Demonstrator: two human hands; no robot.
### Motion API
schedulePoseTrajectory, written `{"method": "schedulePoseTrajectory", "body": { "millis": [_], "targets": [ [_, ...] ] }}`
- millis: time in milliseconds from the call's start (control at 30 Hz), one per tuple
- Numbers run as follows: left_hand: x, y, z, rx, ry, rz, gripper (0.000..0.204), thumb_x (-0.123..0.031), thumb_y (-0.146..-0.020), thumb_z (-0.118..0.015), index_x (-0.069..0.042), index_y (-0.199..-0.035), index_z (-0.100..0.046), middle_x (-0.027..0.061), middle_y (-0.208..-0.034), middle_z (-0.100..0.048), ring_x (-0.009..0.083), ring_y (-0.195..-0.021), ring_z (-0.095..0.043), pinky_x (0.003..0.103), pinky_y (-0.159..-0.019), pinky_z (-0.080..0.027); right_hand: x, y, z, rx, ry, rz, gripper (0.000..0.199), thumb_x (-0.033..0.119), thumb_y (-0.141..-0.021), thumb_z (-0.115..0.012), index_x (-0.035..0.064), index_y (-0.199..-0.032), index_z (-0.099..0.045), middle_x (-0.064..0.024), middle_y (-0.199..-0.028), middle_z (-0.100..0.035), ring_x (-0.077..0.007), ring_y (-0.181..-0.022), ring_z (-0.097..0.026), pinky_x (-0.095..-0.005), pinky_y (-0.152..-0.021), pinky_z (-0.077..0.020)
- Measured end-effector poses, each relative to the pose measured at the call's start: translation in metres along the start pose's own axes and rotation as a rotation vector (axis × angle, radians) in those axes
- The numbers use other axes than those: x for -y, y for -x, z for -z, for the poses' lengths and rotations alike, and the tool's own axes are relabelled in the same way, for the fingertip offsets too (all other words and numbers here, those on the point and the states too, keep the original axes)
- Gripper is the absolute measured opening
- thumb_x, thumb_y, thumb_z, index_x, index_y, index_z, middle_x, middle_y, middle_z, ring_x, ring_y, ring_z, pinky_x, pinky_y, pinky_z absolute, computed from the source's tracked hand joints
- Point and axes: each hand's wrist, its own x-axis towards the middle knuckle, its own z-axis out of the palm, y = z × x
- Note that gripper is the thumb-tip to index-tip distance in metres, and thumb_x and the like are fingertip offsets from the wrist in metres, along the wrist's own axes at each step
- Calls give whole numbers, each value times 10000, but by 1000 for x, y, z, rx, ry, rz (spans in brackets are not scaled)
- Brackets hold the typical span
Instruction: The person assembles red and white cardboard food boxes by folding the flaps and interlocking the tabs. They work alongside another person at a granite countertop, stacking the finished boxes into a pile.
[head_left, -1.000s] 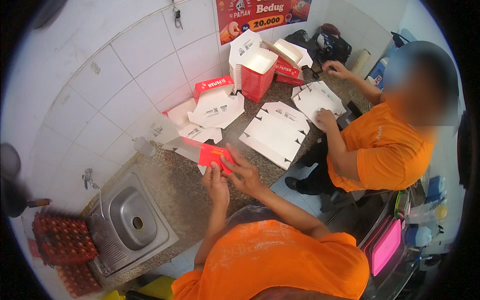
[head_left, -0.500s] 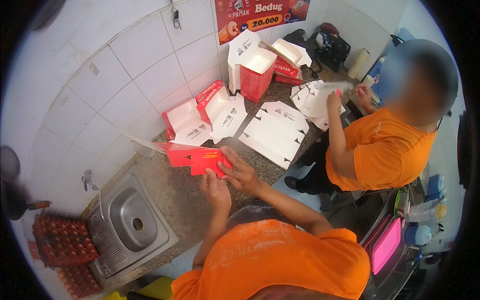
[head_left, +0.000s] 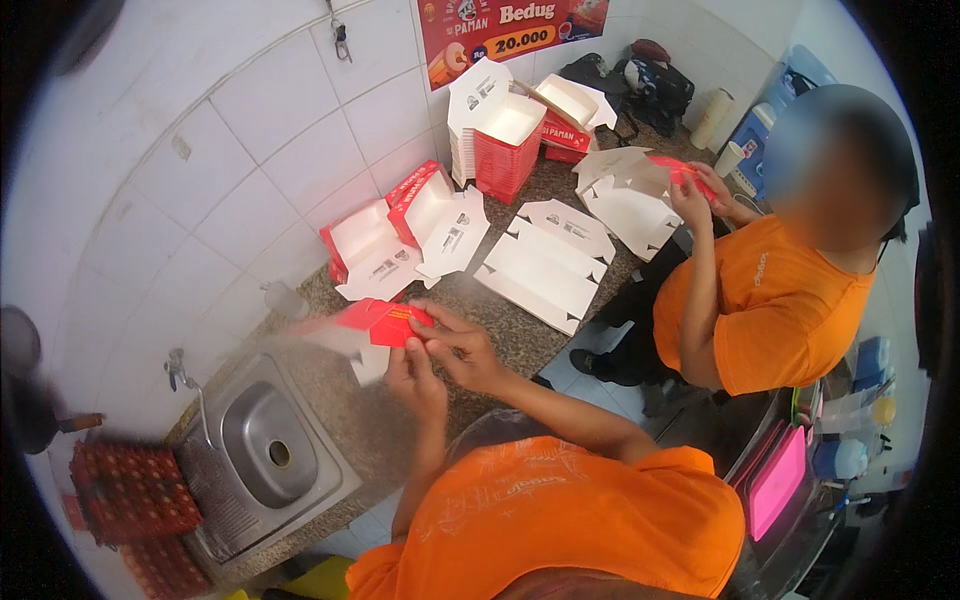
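Observation:
Over the counter I hold a red and white cardboard box blank [head_left: 392, 325], partly folded, its far flap blurred by motion. My left hand [head_left: 418, 382] pinches the near edge of the blank from below. My right hand [head_left: 462, 348] grips the same corner from the right, fingers on the red panel. Just beyond the blank stand two open folded boxes [head_left: 372, 246], red outside and white inside, lids laid toward me. A stack of flat white box blanks [head_left: 545, 268] lies to the right of them.
A tall stack of nested red boxes [head_left: 507, 155] stands by the tiled wall. At the left is a steel sink [head_left: 265, 445] with a tap [head_left: 180, 370], egg trays [head_left: 130, 485] beside it. A co-worker [head_left: 770, 300] at the right folds another red blank [head_left: 692, 178] over more flat blanks [head_left: 630, 205].
My hands have shifted slightly left, and the blank's near red panel has been bent into a corner. The co-worker's hands have come together on a red blank.

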Motion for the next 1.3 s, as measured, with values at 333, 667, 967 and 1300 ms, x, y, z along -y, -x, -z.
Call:
{"method": "schedulePoseTrajectory", "body": {
  "millis": [333, 667, 967, 1300],
  "targets": [
    [-14, 39, 31, 435, -286, 431, 320, -200, -1075, -483, 26, -1181, -684, 112, -973, -735, 158, -894, -677, 319, -814, -517, -15, 42, 51, 22, 37, -477, 352, 287, -1065, -509, 53, -1221, -721, -35, -943, -629, -127, -791, -575, -281, -737, -478],
    [-14, 19, 31, 498, -534, 398, 248, -135, -1062, -478, -13, -1200, -644, 128, -1071, -715, 201, -954, -672, 326, -864, -507, 3, 36, 73, 305, -64, -531, 253, 202, -834, -813, 67, -1041, -760, -16, -803, -555, -124, -723, -530, -282, -646, -433],
    [-16, 16, 29, 525, -507, 263, 259, -154, -1071, -469, -13, -1247, -596, 116, -1086, -699, 186, -968, -655, 321, -882, -494, 12, 31, 72, 374, 15, -448, 295, 229, -813, -821, 120, -1080, -761, -67, -879, -580, -201, -835, -588, -327, -748, -467],
    [-4, 2, 34, 428, -270, 350, 251, -177, -1084, -469, -57, -1292, -541, 107, -945, -706, 149, -811, -662, 293, -752, -511, 40, 20, 57, 346, 299, -90, 702, 451, -701, -882, 86, -1247, -634, -106, -1133, -580, -334, -1113, -556, -467, -974, -460]
  ]
}}
